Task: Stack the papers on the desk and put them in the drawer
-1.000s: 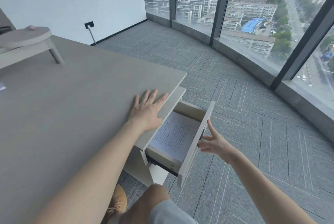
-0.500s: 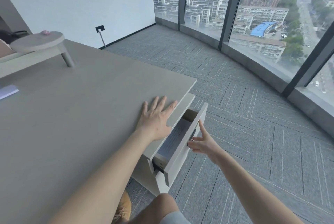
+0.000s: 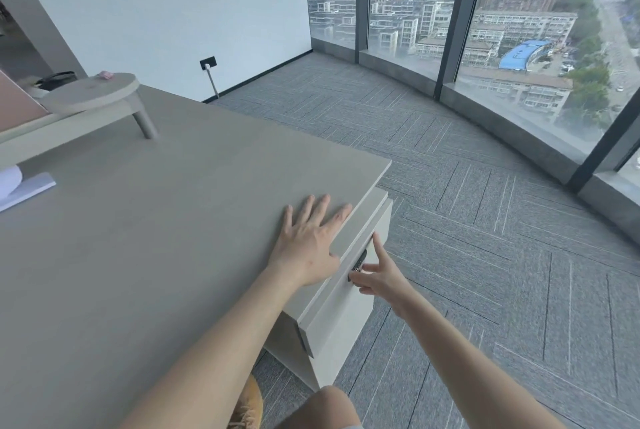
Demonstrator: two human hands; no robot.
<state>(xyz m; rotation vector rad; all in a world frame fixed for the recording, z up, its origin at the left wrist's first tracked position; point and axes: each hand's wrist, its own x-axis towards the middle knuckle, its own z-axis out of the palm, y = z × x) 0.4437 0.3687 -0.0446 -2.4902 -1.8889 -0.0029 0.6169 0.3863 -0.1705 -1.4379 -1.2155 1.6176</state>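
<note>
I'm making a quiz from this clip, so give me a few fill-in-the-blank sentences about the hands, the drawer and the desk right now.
1. The left hand lies flat on the ____.
2. The right hand touches the front of the drawer, which is pushed ____.
3. The floor is covered in grey ____.
4. A round stool stands ____ the desk.

Missing words: desk; shut; carpet; on
</note>
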